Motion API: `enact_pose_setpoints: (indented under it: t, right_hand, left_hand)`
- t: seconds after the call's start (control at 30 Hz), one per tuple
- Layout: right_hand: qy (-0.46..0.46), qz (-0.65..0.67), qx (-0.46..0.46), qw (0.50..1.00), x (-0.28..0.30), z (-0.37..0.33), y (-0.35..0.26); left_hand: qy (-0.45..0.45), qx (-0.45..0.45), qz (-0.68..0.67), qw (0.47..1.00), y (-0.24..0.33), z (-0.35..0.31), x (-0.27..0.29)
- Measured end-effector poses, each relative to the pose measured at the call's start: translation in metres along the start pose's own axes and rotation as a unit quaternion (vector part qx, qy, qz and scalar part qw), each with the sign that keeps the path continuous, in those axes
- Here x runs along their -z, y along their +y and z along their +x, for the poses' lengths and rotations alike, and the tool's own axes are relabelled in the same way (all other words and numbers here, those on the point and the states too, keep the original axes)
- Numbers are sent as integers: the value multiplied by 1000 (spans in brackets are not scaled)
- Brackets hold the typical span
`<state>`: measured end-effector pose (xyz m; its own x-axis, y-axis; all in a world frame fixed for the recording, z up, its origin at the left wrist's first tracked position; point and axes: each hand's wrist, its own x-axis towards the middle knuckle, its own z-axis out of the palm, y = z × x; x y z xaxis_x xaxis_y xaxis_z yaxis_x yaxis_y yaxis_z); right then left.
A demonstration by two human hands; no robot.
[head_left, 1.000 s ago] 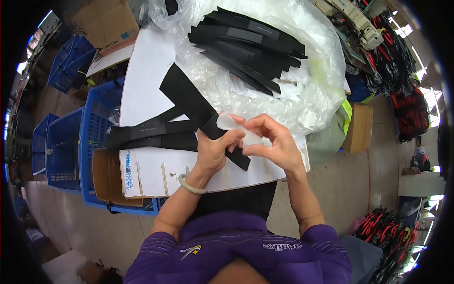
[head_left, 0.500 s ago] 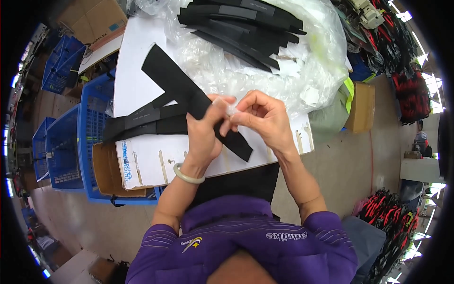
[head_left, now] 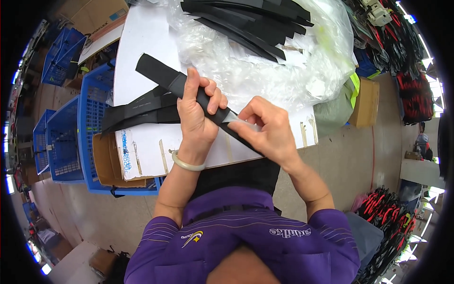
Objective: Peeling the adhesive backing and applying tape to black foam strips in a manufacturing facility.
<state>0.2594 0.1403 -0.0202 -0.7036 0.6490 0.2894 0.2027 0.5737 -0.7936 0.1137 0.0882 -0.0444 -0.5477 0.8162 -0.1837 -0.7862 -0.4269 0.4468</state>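
A long black fabric strip [head_left: 158,71] runs slantwise over the near part of the table. My left hand [head_left: 196,113] is closed round its middle, thumb pointing up along it. Just right of that fist, a small whitish, see-through plastic piece [head_left: 230,117] lies against the strip. My right hand [head_left: 272,130] pinches this piece between thumb and fingers; its far end is hidden by them. Left of my left hand, several more black strips [head_left: 139,115] rest across the table's left edge.
Crumpled clear plastic sheeting [head_left: 213,59] covers the table's far side, under a pile of black strips [head_left: 250,23]. Blue crates [head_left: 66,139] and an open cardboard box [head_left: 106,163] stand at the left. Another cardboard box [head_left: 366,99] is on the floor at right.
Both hands had their fingertips together at the clear piece above the strip. Now my left hand grips the strip, raised and turned, while my right hand has brought the piece against it.
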Motion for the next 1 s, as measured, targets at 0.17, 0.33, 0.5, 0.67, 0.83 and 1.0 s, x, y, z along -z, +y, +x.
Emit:
enact_pose_setpoints:
  t: [0.17,0.33,0.5,0.67,0.83,1.0]
  right_hand:
    - [16,12,0,1000,-8,1,-3]
    - [-12,-26,57,998,17,-12,-7]
    - [-3,1,122,992,-4,-4,-2]
    - [22,42,123,991,-7,0,7]
    - [72,48,108,990,-23,-2,6]
    - [88,-6,146,985,-27,-4,12]
  left_hand:
    - [-11,-5,-16,1000,-4,-3,4]
    - [27,18,-90,995,10,6,7]
    - [8,56,-102,993,0,3,6]
    - [16,60,-125,990,4,7,9]
    - [4,87,-143,986,0,2,6]
    - [15,85,-146,985,2,4,8]
